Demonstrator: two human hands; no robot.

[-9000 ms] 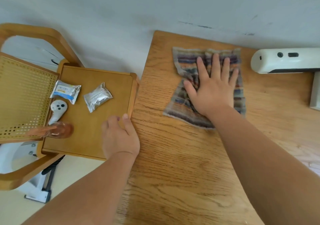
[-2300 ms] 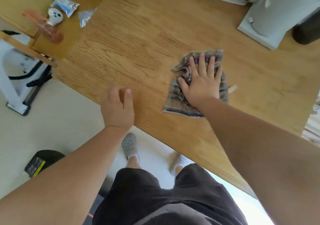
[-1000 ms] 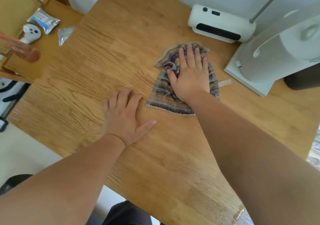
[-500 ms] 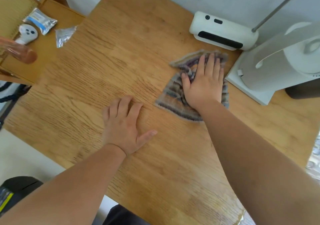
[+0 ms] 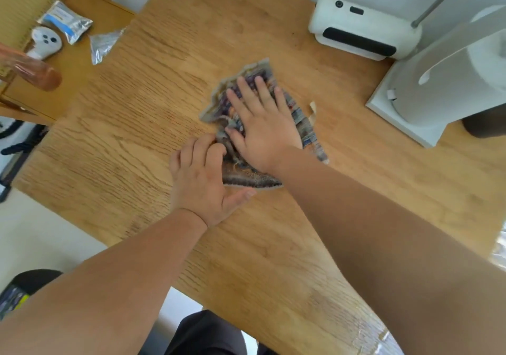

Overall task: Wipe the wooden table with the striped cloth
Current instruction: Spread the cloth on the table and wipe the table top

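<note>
The striped cloth (image 5: 254, 176) lies crumpled in the middle of the wooden table (image 5: 137, 135). My right hand (image 5: 260, 124) presses flat on top of it, fingers spread and pointing away from me. My left hand (image 5: 202, 179) rests on the table at the cloth's left edge, fingers curled against the fabric and thumb out under its near corner. Much of the cloth is hidden under my right palm.
A white oblong device (image 5: 361, 26) sits at the back of the table. A white stand with a paper roll (image 5: 449, 81) is at the right, a dark object (image 5: 487, 122) behind it. A side table (image 5: 82, 62) at left holds foil packets, a small controller and an orange bottle.
My right hand has slid the cloth left and toward me, away from the white stand. The cloth now touches my left hand, whose fingers have curled against its edge.
</note>
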